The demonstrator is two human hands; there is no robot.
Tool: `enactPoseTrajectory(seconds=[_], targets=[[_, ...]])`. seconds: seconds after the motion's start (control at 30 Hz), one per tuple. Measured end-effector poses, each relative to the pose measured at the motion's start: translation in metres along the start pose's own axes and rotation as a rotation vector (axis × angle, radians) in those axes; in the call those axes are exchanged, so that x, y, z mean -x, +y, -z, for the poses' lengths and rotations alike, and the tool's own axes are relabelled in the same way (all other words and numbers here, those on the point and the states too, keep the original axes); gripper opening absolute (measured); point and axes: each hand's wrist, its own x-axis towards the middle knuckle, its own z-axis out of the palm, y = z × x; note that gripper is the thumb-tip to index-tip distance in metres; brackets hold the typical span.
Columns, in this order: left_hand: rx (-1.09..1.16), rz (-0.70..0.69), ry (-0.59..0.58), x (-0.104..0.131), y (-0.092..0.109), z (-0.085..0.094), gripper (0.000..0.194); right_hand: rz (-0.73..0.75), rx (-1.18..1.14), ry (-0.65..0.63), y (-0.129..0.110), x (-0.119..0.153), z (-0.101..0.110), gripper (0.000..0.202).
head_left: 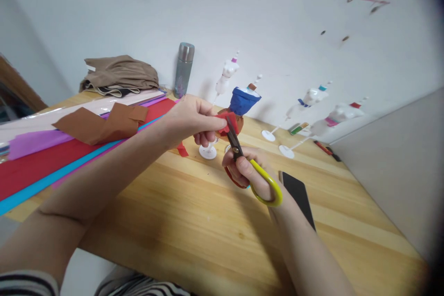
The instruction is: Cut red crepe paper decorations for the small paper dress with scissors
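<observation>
Between the thumb and fingers of my left hand (pixel 196 118) is a small piece of red paper (pixel 233 119), held up over the table. My right hand (pixel 249 169) grips yellow-handled scissors (pixel 265 182), their dark blades lying against the red paper. Whether the blades are fully closed on it is hard to see. Just behind my hands stands a small white dress form wearing a blue top (pixel 244 101) and a brown lower part, partly hidden by the paper. A red scrap (pixel 182 150) lies on the table beneath my left hand.
Long coloured sheets (pixel 79 159) and brown pieces (pixel 104 125) cover the left side. A flask (pixel 184 69) and folded brown cloth (pixel 121 74) stand at the back. More white dress forms (pixel 314 97) line the wall. A black phone (pixel 297 196) lies by my right wrist.
</observation>
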Motion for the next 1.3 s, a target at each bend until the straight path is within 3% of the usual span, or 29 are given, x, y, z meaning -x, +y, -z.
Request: enactPoseTrajectory(seconds=[0.5,0.77,1.0,1.2,1.3], targets=[[0.021,-0.05,0.007,-0.002,-0.006,0.003,0.026,-0.001,0.015,0.007,-0.001,0.001,0.001,0.052],[0.016,-0.094,0.07,0.0,-0.006,0.0,0.02,-0.007,-0.009,0.033,0.001,0.0,0.001,0.053],[-0.022,-0.054,-0.041,0.0,-0.006,0.002,0.023,-0.024,0.002,0.054,-0.002,0.0,-0.002,0.055],[-0.072,-0.196,0.082,0.003,-0.01,-0.004,0.016,0.001,0.021,0.092,-0.004,-0.001,-0.004,0.054],[-0.069,-0.173,0.056,0.002,-0.011,-0.005,0.013,0.013,0.036,0.103,-0.004,-0.001,-0.004,0.054]])
